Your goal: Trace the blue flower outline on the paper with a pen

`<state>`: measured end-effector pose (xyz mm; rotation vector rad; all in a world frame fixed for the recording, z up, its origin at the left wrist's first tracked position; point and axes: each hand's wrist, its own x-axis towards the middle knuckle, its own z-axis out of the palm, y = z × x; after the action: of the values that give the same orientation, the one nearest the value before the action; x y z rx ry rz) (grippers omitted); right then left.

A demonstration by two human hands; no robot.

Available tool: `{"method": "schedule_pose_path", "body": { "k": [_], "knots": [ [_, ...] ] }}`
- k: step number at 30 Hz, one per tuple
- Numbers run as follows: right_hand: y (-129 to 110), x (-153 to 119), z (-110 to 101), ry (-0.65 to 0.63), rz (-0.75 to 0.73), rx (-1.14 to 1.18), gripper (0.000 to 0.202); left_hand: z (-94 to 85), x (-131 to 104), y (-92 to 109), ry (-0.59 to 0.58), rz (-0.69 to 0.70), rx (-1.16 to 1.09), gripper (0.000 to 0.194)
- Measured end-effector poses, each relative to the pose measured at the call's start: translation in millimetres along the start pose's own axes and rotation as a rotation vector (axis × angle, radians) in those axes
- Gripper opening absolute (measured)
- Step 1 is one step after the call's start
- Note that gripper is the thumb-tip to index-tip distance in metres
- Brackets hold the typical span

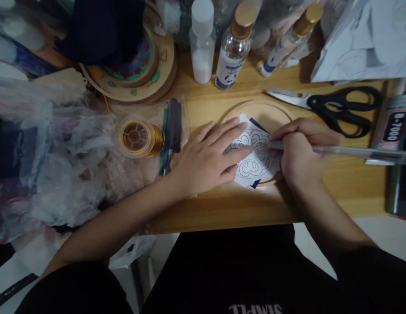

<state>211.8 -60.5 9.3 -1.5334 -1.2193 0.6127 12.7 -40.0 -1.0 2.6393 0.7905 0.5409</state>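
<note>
A sheet of white paper [255,168] printed with a flower pattern lies on a round wooden board [268,109]. Dark blue fabric [256,183] peeks out from beneath the paper's edges. My left hand [214,152] rests flat on the left part of the sheet, its fingers spread. In my right hand [302,150] is a pen [340,151], its tip touching the right side of the pattern and its long clear barrel pointing right. The fingers are closed around it near the tip.
Black-handled scissors [336,104] lie behind my right hand. A B-700 glue tube [390,126] is at far right. Bottles [232,52] stand at the back. Left are a gold thread spool [139,137], pens [172,126] and plastic bags [75,170].
</note>
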Motion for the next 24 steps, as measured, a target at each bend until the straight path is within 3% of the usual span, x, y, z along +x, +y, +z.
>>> {"method": "schedule_pose_path", "body": {
  "k": [24],
  "knots": [
    [3.1, -0.3, -0.7, 0.014, 0.022, -0.031, 0.027, 0.3, -0.4, -0.6, 0.007, 0.003, -0.005, 0.034]
  ]
}}
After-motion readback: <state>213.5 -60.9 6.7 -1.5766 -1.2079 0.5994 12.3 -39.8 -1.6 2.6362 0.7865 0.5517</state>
